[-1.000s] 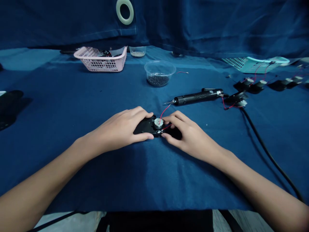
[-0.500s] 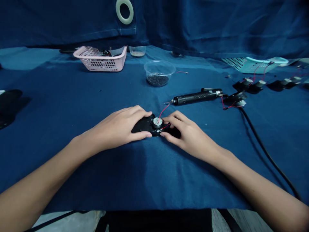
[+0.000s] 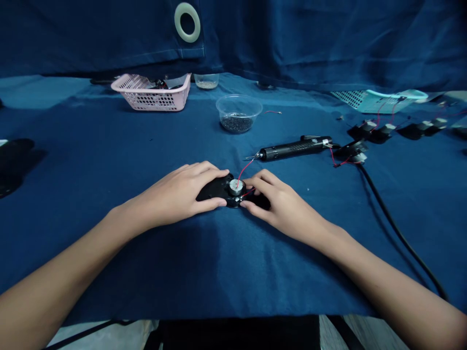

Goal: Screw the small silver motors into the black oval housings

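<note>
Black plastic housing (image 3: 211, 189) looks light, rigid; I'd grip its edges, clear of thin red wire (image 3: 245, 167). Left hand (image 3: 171, 194), right hand (image 3: 282, 204) both holding it.

hands: 2 (left hand (image 3: 171, 194), right hand (image 3: 282, 204)) | black casing: 1 (image 3: 211, 189) | round motor: 1 (image 3: 236, 186) | pink basket: 1 (image 3: 150, 99) | clear bowl: 1 (image 3: 239, 114) | small cup: 1 (image 3: 206, 81) | electric screwdriver: 1 (image 3: 292, 148) | black cable: 1 (image 3: 396, 232) | loose red wire: 1 (image 3: 273, 112)
</note>
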The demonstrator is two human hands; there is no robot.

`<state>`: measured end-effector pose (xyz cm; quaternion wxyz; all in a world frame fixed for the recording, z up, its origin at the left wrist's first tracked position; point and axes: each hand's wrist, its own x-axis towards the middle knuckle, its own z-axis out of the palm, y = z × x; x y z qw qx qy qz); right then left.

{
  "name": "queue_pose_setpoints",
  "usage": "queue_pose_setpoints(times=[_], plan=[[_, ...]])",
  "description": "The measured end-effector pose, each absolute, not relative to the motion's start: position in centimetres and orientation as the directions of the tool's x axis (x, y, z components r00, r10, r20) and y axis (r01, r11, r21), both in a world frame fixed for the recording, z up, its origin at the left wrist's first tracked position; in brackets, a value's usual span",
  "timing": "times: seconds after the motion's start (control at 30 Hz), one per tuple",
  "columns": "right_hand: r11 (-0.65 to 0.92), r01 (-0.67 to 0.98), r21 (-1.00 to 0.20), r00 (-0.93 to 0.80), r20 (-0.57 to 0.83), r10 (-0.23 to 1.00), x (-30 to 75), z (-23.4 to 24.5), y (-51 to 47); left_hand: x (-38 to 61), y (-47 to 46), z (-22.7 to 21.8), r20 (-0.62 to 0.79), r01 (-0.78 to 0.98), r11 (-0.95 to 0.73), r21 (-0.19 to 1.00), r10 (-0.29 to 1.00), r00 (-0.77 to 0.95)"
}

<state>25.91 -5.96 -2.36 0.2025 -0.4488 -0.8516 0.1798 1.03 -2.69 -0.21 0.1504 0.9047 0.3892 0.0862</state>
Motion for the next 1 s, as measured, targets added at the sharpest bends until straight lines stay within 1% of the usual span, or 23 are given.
queue_pose_setpoints(times=[0.37, 0.57, 0.83, 1.0], plan=[[0.529, 0.697, -0.484, -0.518, 0.171, 0.838, 25.95, -2.38, -5.95, 1.12, -2.70, 0.06, 0.019, 0.692, -0.628, 0.356, 0.745, 0.667], [0.519, 0.703, -0.486, -0.512, 0.159, 0.844, 25.87, -2.38, -5.99, 1.14, -2.95, 0.04, 0.037, 0.696, -0.634, 0.338, 0.747, 0.663], [0.515, 0.704, -0.489, -0.509, 0.158, 0.846, 25.98, -2.61, -5.84, 1.11, -2.79, 0.11, 0.005, 0.712, -0.598, 0.369, 0.767, 0.642], [0.518, 0.702, -0.489, -0.510, 0.163, 0.845, 26.05, -2.60, -5.83, 1.12, -2.89, 0.01, 0.011, 0.708, -0.610, 0.356, 0.760, 0.650]])
